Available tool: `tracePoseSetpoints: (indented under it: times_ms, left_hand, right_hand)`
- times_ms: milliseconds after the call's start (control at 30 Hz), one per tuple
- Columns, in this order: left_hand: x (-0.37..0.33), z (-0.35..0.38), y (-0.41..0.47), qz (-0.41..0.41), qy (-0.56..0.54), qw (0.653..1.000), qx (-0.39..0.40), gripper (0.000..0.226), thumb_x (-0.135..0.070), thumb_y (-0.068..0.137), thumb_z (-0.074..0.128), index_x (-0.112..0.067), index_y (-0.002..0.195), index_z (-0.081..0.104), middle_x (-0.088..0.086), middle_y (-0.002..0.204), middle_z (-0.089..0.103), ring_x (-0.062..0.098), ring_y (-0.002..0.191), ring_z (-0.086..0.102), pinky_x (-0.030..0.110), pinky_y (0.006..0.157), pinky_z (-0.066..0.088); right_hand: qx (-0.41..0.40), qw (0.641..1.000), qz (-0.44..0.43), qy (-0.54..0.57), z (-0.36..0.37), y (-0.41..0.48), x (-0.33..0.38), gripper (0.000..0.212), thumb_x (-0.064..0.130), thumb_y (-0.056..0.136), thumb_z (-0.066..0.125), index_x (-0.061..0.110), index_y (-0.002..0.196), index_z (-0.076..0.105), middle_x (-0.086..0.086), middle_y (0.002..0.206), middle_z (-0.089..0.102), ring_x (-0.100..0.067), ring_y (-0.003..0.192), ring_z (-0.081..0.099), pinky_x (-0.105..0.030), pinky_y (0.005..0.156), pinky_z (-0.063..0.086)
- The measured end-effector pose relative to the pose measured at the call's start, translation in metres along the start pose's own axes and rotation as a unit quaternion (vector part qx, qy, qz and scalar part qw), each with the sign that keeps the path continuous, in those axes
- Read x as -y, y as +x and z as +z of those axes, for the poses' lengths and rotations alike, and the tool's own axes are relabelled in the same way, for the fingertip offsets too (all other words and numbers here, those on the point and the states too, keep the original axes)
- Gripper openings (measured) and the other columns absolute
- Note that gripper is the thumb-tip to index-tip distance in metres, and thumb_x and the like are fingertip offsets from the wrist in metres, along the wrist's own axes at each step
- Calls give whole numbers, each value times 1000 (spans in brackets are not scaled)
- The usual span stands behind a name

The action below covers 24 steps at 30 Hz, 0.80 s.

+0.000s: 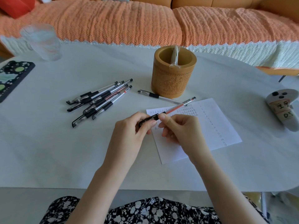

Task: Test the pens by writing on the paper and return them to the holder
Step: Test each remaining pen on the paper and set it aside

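Note:
Both hands meet over the left part of a white paper (215,126) covered with rows of written marks. My left hand (129,131) grips the black cap end of a red-ink pen (176,108). My right hand (179,126) pinches the same pen just beside it, at the grip. The pen's clear barrel points up and right over the paper. A carved bamboo holder (173,78) stands behind the paper with a clear plastic sleeve inside. A pile of several black-capped pens (100,99) lies to the left. One single pen (155,95) rests at the holder's base.
A clear glass (43,42) stands at the table's far left, with a black patterned phone case (11,76) near it. A grey controller (283,109) with labels lies at the right edge. An orange-covered sofa (145,21) runs behind the white table (64,151).

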<state>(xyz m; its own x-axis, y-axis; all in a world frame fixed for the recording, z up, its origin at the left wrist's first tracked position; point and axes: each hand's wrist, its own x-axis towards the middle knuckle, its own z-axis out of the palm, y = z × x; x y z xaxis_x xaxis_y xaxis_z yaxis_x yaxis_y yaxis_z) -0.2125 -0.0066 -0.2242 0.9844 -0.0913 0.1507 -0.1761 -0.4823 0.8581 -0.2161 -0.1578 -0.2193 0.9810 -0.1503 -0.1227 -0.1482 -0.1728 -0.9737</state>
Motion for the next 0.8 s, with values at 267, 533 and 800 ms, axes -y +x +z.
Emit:
tracePoseSetpoints:
  times_ms: [267, 533, 800]
  left_hand:
    - [-1, 0, 0, 10, 40, 999, 12, 11, -31, 84, 65, -21, 87, 67, -8, 66, 64, -5, 48, 47, 11, 48, 31]
    - [2, 11, -8, 46, 150, 986, -56, 61, -37, 60, 81, -21, 110, 50, -7, 108, 43, 15, 101, 47, 25, 84, 42]
    - [6, 16, -13, 132, 200, 966, 95, 39, -41, 75, 72, -26, 109, 60, -12, 107, 51, 9, 106, 45, 24, 91, 32]
  right_hand:
    - [-38, 903, -310, -296, -25, 27, -14, 18, 20, 78, 70, 21, 95, 75, 7, 93, 57, -8, 84, 44, -18, 72, 35]
    - [-62, 921, -214, -320, -19, 52, -20, 17, 6, 80, 71, 13, 95, 75, -2, 95, 60, -19, 79, 54, -39, 68, 48]
    - [-104, 933, -200, -281, -12, 54, -20, 11, 3, 80, 69, 9, 89, 72, -6, 98, 59, -22, 78, 59, -42, 72, 50]
